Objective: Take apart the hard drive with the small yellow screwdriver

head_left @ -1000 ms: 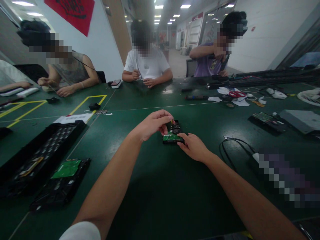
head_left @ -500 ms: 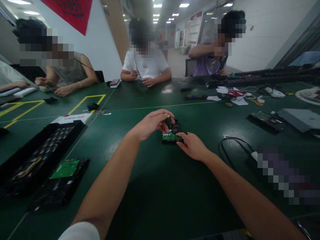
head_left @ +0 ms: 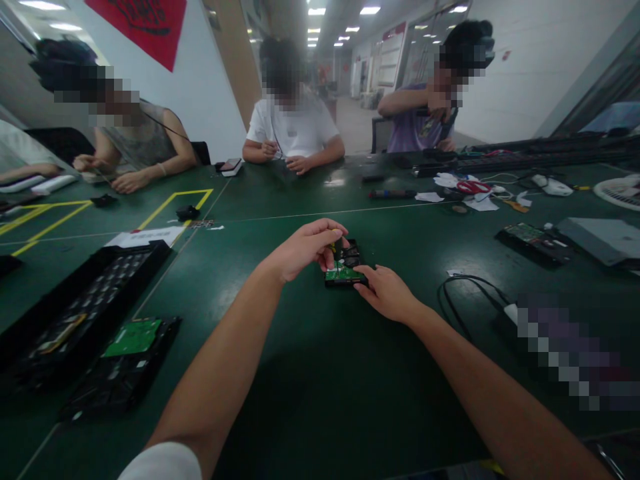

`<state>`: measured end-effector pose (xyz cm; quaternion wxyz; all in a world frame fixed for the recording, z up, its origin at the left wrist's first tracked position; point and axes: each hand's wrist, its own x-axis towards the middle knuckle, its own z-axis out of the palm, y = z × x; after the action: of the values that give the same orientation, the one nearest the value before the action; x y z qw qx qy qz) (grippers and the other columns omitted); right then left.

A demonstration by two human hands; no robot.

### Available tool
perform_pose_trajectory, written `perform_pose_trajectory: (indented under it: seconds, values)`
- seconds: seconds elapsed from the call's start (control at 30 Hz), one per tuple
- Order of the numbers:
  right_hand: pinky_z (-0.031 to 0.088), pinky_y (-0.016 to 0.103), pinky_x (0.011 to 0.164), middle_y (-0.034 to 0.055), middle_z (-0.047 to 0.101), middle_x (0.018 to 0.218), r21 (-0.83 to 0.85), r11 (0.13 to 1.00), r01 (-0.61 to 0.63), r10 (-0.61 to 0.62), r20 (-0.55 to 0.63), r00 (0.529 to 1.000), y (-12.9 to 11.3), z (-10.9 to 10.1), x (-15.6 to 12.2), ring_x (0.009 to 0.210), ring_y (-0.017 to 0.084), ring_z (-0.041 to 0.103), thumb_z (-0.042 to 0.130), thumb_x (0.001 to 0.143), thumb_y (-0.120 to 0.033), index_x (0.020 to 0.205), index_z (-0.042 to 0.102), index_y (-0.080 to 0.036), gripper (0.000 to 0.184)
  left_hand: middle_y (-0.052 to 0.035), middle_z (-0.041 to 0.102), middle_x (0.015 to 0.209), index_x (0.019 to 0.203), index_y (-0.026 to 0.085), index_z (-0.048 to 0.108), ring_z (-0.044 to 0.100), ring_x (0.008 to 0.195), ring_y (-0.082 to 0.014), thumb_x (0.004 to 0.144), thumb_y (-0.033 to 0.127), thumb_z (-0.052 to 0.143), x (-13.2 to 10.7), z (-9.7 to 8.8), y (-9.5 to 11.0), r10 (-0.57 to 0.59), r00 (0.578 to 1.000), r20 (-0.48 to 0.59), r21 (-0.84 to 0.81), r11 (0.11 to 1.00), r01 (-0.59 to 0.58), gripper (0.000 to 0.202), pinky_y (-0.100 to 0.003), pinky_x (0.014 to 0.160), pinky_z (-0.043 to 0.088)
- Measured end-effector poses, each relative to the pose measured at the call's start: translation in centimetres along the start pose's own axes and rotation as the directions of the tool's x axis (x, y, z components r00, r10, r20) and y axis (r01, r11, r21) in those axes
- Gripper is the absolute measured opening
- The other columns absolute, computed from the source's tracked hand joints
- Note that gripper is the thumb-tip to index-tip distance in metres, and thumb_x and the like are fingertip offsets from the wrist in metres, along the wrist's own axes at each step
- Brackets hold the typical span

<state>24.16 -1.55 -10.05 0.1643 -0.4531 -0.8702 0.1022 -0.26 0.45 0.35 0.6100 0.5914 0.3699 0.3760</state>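
Left hand (head_left: 309, 249) gripped yellow-marked screwdriver (head_left: 333, 247) over green-boarded hard drive (head_left: 345, 273) — right hand (head_left: 390, 293) gripped drive's near corner.

You have a dark green table (head_left: 350, 387), yellow outlines (head_left: 193, 192) and a red loop (head_left: 473, 187) toward its far edge. Your device (head_left: 353, 253) is black, its board (head_left: 344, 274) bright green; the long tray (head_left: 143, 283), black with rows of pale patches. Your left sleeve (head_left: 161, 461): white.

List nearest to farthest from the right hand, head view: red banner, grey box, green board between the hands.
1. Green board: at the right hand.
2. Grey box: to the right.
3. Red banner: upper left background.
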Motion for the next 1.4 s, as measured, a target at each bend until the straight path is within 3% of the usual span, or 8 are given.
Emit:
perform_pose_trajectory:
  seconds: [0.17, 0.3, 0.5, 0.93, 1.23, 1.4]
  values:
    - [0.04, 0.049, 0.113, 0.0065, 0.074, 0.093, -0.003, 1.0, 0.008, -0.008, 0.0, 1.0, 0.09, 0.05, 0.0, 0.093, 0.024, 0.071, 0.051, 0.105, -0.039, 0.143, 0.055, -0.019, 0.043, -0.0097, 0.075, 0.101, 0.107, 0.019, 0.056, 0.065, 0.054, -0.0133, 0.093, 0.036, 0.066, -0.02, 0.22, 0.13, -0.046, 0.998, -0.044, -0.063, 0.997, 0.043, 0.024, -0.026, 0.048, 0.05]
    - [0.04, 0.049, 0.113, 0.006, 0.074, 0.091, -0.009, 1.0, 0.017, -0.017, -0.001, 1.0, 0.04, 0.03, 0.01, 0.092, 0.024, 0.071, 0.05, 0.106, -0.039, 0.143, 0.055, -0.019, 0.043, -0.0085, 0.073, 0.102, 0.108, 0.019, 0.06, 0.066, 0.057, -0.0129, 0.094, 0.035, 0.062, -0.07, 0.29, 0.24, -0.056, 0.998, -0.013, -0.044, 0.997, 0.056, 0.021, -0.025, 0.049, 0.05]
    - [0.039, 0.048, 0.114, 0.0056, 0.074, 0.088, -0.023, 1.0, 0.019, -0.019, 0.005, 1.0, 0.06, 0.13, 0.06, 0.09, 0.024, 0.071, 0.05, 0.106, -0.038, 0.143, 0.055, -0.018, 0.043, -0.0045, 0.066, 0.087, 0.105, 0.018, 0.066, 0.065, 0.06, -0.0131, 0.095, 0.037, 0.059, 0.13, 0.12, 0.13, -0.063, 0.998, -0.025, 0.002, 0.998, 0.063, 0.022, -0.023, 0.05, 0.05]
    - [0.039, 0.049, 0.115, 0.0064, 0.075, 0.092, -0.018, 1.0, 0.008, -0.007, 0.008, 1.0, 0.04, 0.05, 0.05, 0.097, 0.025, 0.071, 0.049, 0.106, -0.039, 0.143, 0.055, -0.018, 0.043, -0.0032, 0.066, 0.088, 0.106, 0.018, 0.067, 0.061, 0.059, -0.0108, 0.092, 0.043, 0.07, 0.01, 0.01, 0.03, -0.031, 0.999, 0.024, 0.053, 0.998, 0.029, 0.029, -0.024, 0.053, 0.05]
    - [0.039, 0.049, 0.114, 0.0057, 0.075, 0.091, -0.011, 1.0, 0.004, -0.004, 0.014, 1.0, -0.05, -0.11, 0.02, 0.094, 0.025, 0.071, 0.05, 0.105, -0.038, 0.143, 0.055, -0.019, 0.042, -0.0086, 0.073, 0.104, 0.106, 0.019, 0.064, 0.065, 0.057, -0.0119, 0.093, 0.041, 0.067, -0.23, 0.05, 0.28, -0.038, 0.999, 0.02, 0.005, 0.999, 0.038, 0.025, -0.026, 0.052, 0.052]
    - [0.04, 0.048, 0.114, 0.0064, 0.075, 0.092, -0.017, 1.0, 0.01, -0.01, 0.016, 1.0, 0.0, -0.03, 0.06, 0.095, 0.025, 0.071, 0.05, 0.105, -0.038, 0.143, 0.055, -0.019, 0.043, -0.005, 0.067, 0.092, 0.107, 0.019, 0.068, 0.063, 0.061, -0.0118, 0.095, 0.04, 0.063, -0.01, -0.03, 0.08, -0.027, 1.0, 0.003, 0.068, 0.997, 0.027, 0.025, -0.024, 0.054, 0.051]
